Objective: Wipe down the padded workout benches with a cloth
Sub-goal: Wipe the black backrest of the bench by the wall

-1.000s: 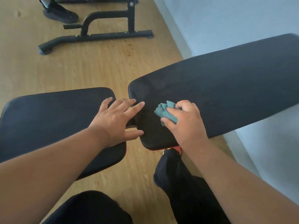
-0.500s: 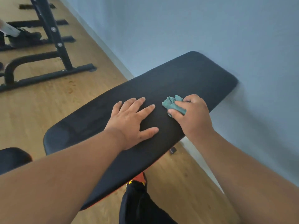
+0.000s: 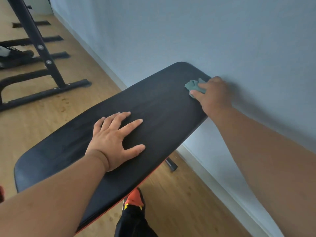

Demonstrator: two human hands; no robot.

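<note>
Now my right hand [image 3: 212, 93] presses a bunched green cloth [image 3: 195, 86] onto the far right corner of the black bench pad [image 3: 162, 106], close to the wall [image 3: 205, 31].
My fingers curl over the cloth, gripping it; my left hand [image 3: 113, 139] lies flat with fingers spread, holding nothing, mid-pad. An orange shoe [image 3: 135, 199], probably mine, shows below the near edge.

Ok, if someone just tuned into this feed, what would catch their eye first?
Probably the long black bench pad slanting across the middle, with the left hand pressed flat on it. Next, the right hand at the pad's far end by the pale blue wall, bunching a teal cloth against the padding.
</note>
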